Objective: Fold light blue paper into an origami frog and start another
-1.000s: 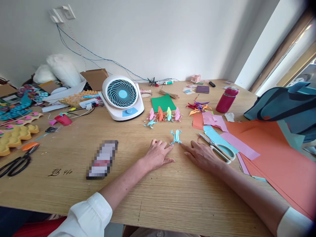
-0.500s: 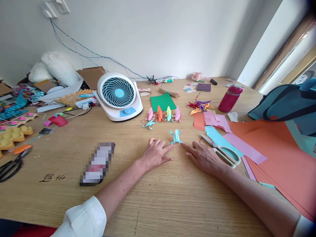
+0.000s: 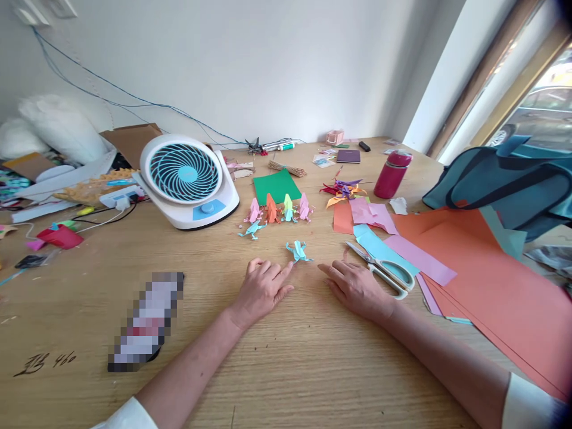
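At the left edge of the frame, a red cup (image 3: 62, 237) is seen on the wooden table (image 3: 201, 256). In the lower left, a pixelated phone (image 3: 145, 325) is laid flat, and above it a white fan (image 3: 185, 173) is stood. Toward the middle, a small blue folded figure (image 3: 253, 230) is placed in front of a row of four paper figures (image 3: 271, 210), behind which a green sheet (image 3: 277, 186) is spread. Just below the centre, the left hand (image 3: 263, 290) is held loosely open, nothing gripped, its index finger pointed at the blue paper frog (image 3: 298, 251); whether the frog is touched cannot be told. The frog is set on the table near the centre, between the hands. The right hand (image 3: 357, 289) is also left ungripping, its fingers extended, apart from the frog. Beside it, right of centre, scissors (image 3: 385, 268) are laid partly over a blue paper strip (image 3: 379, 243). Farther right, a large orange sheet (image 3: 500, 286) is spread below a teal bag (image 3: 496, 176).
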The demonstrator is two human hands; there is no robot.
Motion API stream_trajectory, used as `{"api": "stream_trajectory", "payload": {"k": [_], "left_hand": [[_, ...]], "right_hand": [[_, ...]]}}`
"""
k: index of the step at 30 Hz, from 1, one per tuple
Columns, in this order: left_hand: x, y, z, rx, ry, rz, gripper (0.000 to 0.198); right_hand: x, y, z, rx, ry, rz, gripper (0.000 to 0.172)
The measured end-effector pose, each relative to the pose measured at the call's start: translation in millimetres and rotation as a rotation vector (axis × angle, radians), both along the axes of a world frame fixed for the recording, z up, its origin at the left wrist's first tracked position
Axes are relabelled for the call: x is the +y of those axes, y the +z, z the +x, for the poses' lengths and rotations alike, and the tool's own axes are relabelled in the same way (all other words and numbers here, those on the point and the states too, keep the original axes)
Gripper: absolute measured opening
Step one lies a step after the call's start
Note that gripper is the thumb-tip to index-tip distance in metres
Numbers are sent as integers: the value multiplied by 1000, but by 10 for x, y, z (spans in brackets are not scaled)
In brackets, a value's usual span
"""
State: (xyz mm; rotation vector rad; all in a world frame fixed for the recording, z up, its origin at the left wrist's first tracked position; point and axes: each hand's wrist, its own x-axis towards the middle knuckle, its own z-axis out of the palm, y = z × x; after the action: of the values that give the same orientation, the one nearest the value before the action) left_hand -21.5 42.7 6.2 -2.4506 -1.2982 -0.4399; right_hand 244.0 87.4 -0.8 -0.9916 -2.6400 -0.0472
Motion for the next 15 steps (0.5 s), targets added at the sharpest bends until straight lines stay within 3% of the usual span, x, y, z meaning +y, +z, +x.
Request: {"api": "stream_trajectory", "payload": {"k": [8,15], "left_hand": [[-61,70,-16,-82,-42,96,19],[-33,72,-34,-129,-10,87,15]], "right_hand": [[-137,59,25,107,107,156,23],[-176,257,405,239,-39,161,22]]}}
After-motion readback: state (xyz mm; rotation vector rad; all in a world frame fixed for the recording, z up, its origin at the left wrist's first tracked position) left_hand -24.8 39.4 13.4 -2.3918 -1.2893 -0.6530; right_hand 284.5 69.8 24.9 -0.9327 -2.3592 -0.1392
